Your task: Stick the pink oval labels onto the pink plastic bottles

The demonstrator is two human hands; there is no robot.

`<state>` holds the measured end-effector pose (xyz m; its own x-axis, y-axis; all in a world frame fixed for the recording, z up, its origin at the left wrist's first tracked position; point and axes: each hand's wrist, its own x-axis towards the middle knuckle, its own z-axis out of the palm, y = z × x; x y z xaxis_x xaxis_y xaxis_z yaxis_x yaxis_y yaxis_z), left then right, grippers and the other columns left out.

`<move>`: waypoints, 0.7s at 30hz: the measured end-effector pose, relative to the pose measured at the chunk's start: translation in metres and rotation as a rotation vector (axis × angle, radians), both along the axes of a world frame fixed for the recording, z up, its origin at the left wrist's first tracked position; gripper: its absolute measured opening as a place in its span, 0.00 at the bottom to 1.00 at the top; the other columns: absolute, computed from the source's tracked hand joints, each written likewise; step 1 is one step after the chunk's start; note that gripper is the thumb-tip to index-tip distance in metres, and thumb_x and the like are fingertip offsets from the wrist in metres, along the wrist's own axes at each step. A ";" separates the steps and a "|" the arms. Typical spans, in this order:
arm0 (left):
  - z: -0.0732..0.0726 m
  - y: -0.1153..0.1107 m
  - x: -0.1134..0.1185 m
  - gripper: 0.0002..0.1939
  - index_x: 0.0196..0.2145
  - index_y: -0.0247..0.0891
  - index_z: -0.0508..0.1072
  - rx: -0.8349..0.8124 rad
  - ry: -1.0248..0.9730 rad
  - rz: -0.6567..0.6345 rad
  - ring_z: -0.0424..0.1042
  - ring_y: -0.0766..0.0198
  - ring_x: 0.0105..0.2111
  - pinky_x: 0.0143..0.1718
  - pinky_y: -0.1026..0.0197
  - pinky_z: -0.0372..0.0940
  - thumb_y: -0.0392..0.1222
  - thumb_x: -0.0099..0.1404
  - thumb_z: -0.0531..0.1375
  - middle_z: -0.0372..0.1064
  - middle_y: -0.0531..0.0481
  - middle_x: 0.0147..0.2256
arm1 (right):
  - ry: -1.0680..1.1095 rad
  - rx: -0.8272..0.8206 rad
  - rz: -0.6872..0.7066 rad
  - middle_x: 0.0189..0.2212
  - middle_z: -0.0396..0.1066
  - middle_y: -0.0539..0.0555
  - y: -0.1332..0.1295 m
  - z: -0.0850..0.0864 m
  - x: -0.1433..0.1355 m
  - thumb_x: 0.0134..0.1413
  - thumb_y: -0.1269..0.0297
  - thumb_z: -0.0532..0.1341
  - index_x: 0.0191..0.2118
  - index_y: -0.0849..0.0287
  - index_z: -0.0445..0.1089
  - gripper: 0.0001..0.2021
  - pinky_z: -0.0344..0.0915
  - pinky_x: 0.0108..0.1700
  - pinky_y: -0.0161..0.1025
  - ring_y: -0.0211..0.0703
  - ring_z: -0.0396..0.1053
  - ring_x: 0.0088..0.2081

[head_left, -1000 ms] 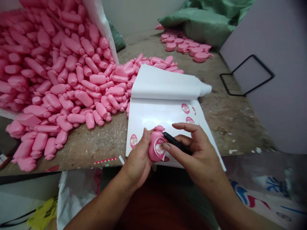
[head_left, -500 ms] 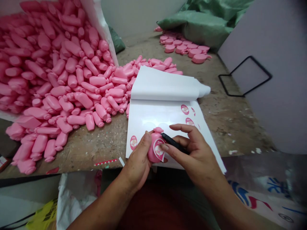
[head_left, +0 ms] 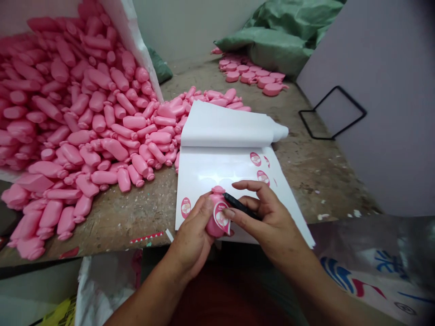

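Note:
My left hand [head_left: 194, 235] is closed round a small pink bottle [head_left: 214, 222], its neck pointing away from me. An oval sticker [head_left: 221, 213] lies on the bottle's front, its lower right corner lifted off the surface. A slim black tool [head_left: 242, 206] is held in my right hand [head_left: 268, 215], its tip close to the bottle's neck. The right thumb touches the sticker's right edge, while the index finger is stretched out above the tool. Beneath both hands lies a white sticker sheet [head_left: 204, 158] with a few oval stickers on it, its top part folded back.
Many pink bottles [head_left: 115, 149] spill from a white-sided container [head_left: 144, 50] on the left. Round pink pieces [head_left: 272, 88] lie at the back beside a green bag [head_left: 272, 47]. A black wire stand [head_left: 331, 137] is at the right, against a pale panel [head_left: 384, 149].
The view has shifted slightly, so the scene sits a little more to the left and lower. Both hands keep their hold, with the right thumb still at the sticker.

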<state>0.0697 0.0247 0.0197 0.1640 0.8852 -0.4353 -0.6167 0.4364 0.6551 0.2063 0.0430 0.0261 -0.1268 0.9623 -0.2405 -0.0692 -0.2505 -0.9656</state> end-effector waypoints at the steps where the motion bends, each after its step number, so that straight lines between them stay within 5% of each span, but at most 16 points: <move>1: 0.000 0.000 0.000 0.14 0.48 0.39 0.75 -0.007 -0.018 0.006 0.70 0.66 0.38 0.36 0.65 0.66 0.49 0.69 0.59 0.71 0.47 0.42 | 0.009 0.001 0.006 0.21 0.67 0.42 0.000 0.000 0.000 0.47 0.56 0.71 0.47 0.52 0.64 0.23 0.61 0.26 0.33 0.36 0.64 0.23; 21: -0.001 0.000 -0.002 0.15 0.51 0.39 0.74 0.006 -0.010 0.012 0.67 0.68 0.36 0.36 0.66 0.66 0.47 0.72 0.56 0.71 0.47 0.43 | 0.009 -0.004 -0.021 0.21 0.69 0.41 0.002 -0.004 -0.003 0.45 0.58 0.72 0.47 0.52 0.62 0.25 0.62 0.27 0.32 0.36 0.66 0.23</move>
